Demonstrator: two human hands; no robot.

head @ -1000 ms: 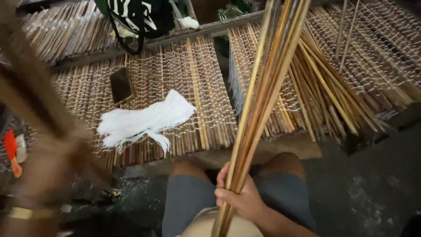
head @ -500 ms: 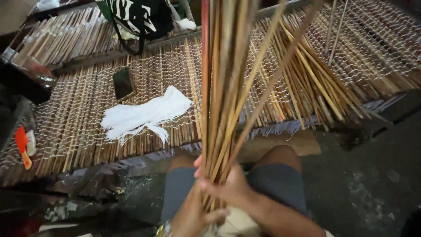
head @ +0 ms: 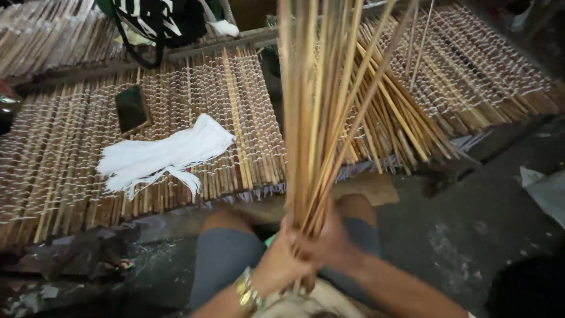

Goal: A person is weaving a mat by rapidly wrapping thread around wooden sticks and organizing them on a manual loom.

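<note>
A bundle of long thin bamboo sticks (head: 321, 106) stands nearly upright in front of me, its lower end between my knees. My left hand (head: 281, 259), a gold watch on its wrist, grips the bundle's base from the left. Closed around the same base from the right is my right hand (head: 329, 244). The stick tops run out of the upper edge of the view.
A woven bamboo mat (head: 76, 176) tied with white string lies ahead, with a bunch of white strings (head: 162, 154) and a dark phone (head: 132, 109) on it. Loose sticks (head: 406, 121) lie on a second mat (head: 494, 76) at right. A black bag (head: 159, 20) sits behind.
My left hand came in from the left and joined the right on the bundle's base. The sticks swung from a rightward lean to nearly upright.
</note>
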